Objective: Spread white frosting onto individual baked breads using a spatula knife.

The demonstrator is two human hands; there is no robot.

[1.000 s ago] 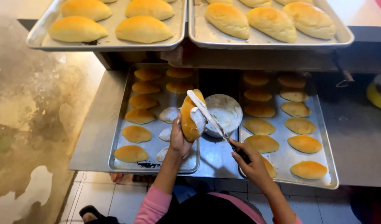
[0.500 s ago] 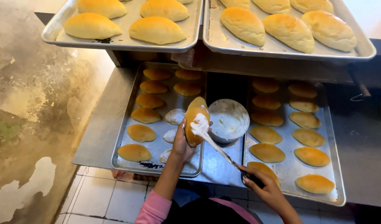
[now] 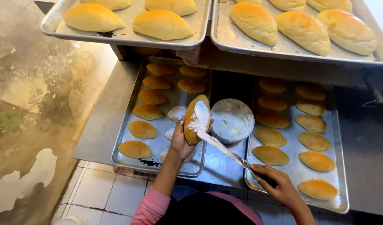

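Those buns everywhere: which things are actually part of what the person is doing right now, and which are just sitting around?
In use:
- split bun held in the left hand
- spreading knife in the right hand, its tip on the bun's white cream
- cream bowl between the lower trays

Just sitting:
- golden buns on the lower left tray and lower right tray
- larger buns on the two upper trays

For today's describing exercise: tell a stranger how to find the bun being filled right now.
Start at the two lower baking trays; a round bowl of white cream sits between them. Just left of it, the left hand holds one bun upright. Unlike the buns lying flat, it is split open, with cream smeared inside by a knife.
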